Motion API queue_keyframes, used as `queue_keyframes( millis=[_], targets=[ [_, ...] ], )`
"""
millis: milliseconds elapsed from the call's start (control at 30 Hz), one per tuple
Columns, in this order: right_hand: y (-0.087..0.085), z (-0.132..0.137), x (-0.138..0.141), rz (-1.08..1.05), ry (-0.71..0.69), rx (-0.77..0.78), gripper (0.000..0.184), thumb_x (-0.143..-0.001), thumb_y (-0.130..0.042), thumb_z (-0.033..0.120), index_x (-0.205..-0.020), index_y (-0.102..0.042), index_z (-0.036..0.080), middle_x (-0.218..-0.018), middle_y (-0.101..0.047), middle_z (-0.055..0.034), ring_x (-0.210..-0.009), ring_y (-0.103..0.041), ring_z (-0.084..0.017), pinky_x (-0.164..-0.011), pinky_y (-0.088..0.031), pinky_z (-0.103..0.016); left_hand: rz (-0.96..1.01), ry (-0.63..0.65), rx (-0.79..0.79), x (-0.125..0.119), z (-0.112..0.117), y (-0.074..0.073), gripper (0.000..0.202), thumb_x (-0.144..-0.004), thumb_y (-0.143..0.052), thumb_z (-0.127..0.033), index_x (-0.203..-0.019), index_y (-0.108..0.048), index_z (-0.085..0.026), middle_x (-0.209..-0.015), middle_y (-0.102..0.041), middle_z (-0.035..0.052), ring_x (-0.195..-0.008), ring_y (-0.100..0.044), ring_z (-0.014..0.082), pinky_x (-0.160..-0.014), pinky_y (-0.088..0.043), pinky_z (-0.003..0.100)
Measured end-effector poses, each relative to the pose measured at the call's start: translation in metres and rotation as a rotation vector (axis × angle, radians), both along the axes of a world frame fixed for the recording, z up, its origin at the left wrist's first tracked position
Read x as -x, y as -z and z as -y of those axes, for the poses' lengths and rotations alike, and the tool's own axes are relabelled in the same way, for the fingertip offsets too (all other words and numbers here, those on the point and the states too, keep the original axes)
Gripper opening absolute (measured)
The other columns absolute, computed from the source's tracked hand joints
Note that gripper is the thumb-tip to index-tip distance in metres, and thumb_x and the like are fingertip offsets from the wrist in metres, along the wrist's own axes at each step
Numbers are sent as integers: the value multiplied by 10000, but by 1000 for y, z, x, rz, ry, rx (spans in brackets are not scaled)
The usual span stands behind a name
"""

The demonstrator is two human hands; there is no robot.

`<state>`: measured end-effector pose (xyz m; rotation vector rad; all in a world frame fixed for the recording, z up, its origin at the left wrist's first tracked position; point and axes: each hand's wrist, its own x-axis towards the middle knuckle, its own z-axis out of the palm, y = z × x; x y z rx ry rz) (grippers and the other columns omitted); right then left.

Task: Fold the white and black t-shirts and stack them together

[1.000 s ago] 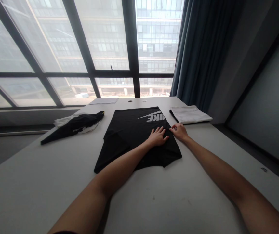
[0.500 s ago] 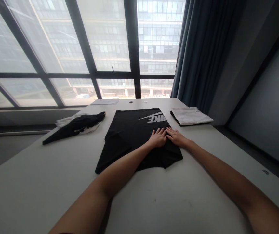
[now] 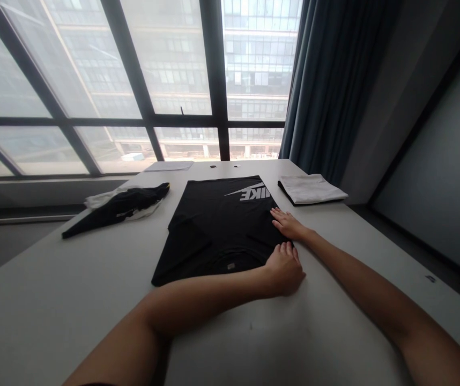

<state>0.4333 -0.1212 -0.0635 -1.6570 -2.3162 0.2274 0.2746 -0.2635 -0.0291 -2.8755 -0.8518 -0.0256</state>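
Note:
A black T-shirt (image 3: 214, 214) with a white NIKE print lies on the white table, the print upside down to me. Its collar and a small neck label (image 3: 230, 266) face my side. At the near right corner of the T-shirt, my left hand (image 3: 285, 271) has its fingers curled over the cloth; the sleeve under it is hidden. My right hand (image 3: 288, 224) rests flat on the shirt's right edge, fingers stretched out and pointing left, holding nothing.
To the left lies a loose pile of black and white clothing (image 3: 121, 205). A folded white and black garment (image 3: 312, 189) sits at the right. Paper (image 3: 169, 166) lies at the table's far edge, before the window. A blue curtain (image 3: 326, 96) hangs at the right.
My left hand has moved toward me and right, from the middle of the shirt's right side to its near corner, and its fingers have curled. The collar and label now show. The right hand stays put.

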Motion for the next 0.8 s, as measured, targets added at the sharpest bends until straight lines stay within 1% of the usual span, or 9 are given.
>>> queue_keyframes(
  millis=[100, 233, 367, 567, 667, 733, 800],
  targets=[
    [-1, 1, 1, -12, -1, -9, 565, -1047, -341, 432, -1569, -361, 216, -1640, -287, -106, -1534, -197, -254, -1217, -160, -553, 19, -1, -27, 0, 8, 7, 663, -1018, -420, -436, -1450, -450, 65, -1473, -426, 363, -1361, -467, 440, -1052, -396, 533],
    [-1, 3, 2, -16, 2, -15, 569, -1054, -327, 471, -1563, -373, 220, -1636, -297, -103, -1532, -204, -253, -1219, -160, -549, 27, 39, -60, 0, 19, 8, 655, -1021, -422, -434, -1434, -470, 72, -1464, -435, 364, -1361, -473, 435, -1050, -409, 527],
    [-1, 3, 1, -36, 4, -19, 556, -1052, -344, 456, -1557, -386, 229, -1633, -301, -99, -1531, -207, -256, -1217, -168, -554, 41, 92, -76, -1, 29, 8, 680, -1023, -431, -455, -1423, -472, 93, -1453, -450, 367, -1372, -464, 427, -1072, -403, 509],
    [-1, -1, -1, -62, 8, -20, 531, -1025, -422, 356, -1539, -419, 226, -1619, -337, -100, -1519, -248, -254, -1220, -186, -538, 66, 109, -88, -2, 30, 11, 632, -1029, -413, -443, -1407, -509, 55, -1440, -454, 373, -1353, -481, 442, -1026, -432, 568],
    [-1, -2, -1, -61, 19, -31, 532, -1019, -438, 345, -1536, -427, 218, -1613, -349, -104, -1514, -264, -256, -1221, -201, -528, 80, 108, -98, -2, 32, 11, 637, -1022, -438, -442, -1395, -523, 67, -1439, -460, 372, -1361, -476, 434, -1045, -428, 538],
    [0, -2, -1, -56, 24, -37, 531, -1019, -440, 342, -1533, -432, 206, -1611, -350, -110, -1511, -272, -260, -1219, -211, -524, 78, 113, -98, -2, 33, 10, 650, -1019, -449, -437, -1392, -520, 90, -1443, -455, 375, -1363, -476, 428, -1064, -420, 508],
    [0, -2, 0, -53, 23, -40, 533, -1019, -441, 335, -1532, -432, 190, -1610, -350, -118, -1510, -276, -262, -1218, -214, -525, 62, 111, -96, -3, 34, 10, 660, -1024, -437, -428, -1395, -506, 113, -1450, -445, 378, -1363, -475, 432, -1071, -416, 499]
  ],
)
